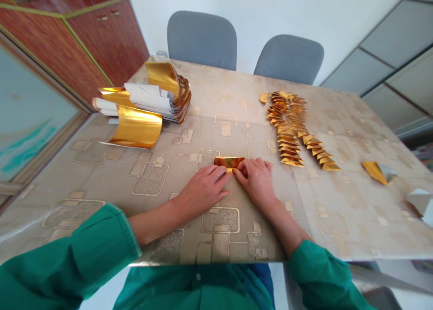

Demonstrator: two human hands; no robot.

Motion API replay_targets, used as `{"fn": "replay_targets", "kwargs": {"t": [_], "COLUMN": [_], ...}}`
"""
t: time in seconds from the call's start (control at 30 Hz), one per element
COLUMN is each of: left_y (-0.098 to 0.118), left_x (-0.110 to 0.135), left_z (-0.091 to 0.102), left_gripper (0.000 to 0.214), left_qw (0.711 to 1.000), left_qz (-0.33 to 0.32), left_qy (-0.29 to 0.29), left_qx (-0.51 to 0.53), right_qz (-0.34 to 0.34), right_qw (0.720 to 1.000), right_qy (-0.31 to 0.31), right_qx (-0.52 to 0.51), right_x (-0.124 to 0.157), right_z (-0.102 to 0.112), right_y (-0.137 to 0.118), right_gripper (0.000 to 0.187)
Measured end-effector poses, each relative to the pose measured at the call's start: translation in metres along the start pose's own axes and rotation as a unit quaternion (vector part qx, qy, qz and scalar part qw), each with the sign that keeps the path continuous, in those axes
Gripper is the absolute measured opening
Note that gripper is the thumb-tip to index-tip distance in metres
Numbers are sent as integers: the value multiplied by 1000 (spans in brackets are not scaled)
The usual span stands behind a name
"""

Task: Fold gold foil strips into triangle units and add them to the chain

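from where i was operating, i saw two grey upholstered chairs (pixel 202 39) beyond the patterned table (pixel 352 120), backed by a white wall (pixel 237 12). a reddish wooden cabinet (pixel 108 34) stood left, beside a glass panel (pixel 30 116); grey framed panels (pixel 399 43) ran right.

A small, shiny rectangle of gold foil (pixel 229 162) is held flat, lying wider than tall, with its near edge partly hidden from view.

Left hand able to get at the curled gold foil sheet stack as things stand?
Probably yes. The left hand is on the small folded gold foil strip, and only the patterned beige tabletop lies between it and the curled gold foil sheet stack. It would need to leave the strip.
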State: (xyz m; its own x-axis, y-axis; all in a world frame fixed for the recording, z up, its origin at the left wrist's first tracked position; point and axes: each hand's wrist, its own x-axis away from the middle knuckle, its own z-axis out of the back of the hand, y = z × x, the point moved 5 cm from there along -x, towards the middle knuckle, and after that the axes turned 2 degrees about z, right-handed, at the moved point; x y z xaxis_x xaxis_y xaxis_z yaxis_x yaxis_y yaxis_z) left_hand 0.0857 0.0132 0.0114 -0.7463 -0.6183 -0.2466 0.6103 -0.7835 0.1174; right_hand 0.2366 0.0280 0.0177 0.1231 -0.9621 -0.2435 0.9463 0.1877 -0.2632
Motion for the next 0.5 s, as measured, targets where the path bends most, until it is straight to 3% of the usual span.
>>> {"fn": "replay_targets", "kwargs": {"t": [0.23, 0.4, 0.5], "left_y": [-5, -6, -6], "left_x": [1, 2, 2], "left_z": [0, -1, -1], "left_gripper": [47, 47, 45], "left_qw": [1000, 999, 999], "left_qz": [-4, -7, -10], "left_qy": [-22, -30, -30], "left_qx": [16, 21, 27], "right_qz": [-27, 62, 111], "right_qw": [999, 995, 993], "right_qy": [23, 70, 33], "right_qx": [-9, -14, -9], "right_x": [7, 15, 17], "right_z": [7, 18, 13], "right_y": [20, 4, -14], "right_gripper": [13, 14, 19]}}
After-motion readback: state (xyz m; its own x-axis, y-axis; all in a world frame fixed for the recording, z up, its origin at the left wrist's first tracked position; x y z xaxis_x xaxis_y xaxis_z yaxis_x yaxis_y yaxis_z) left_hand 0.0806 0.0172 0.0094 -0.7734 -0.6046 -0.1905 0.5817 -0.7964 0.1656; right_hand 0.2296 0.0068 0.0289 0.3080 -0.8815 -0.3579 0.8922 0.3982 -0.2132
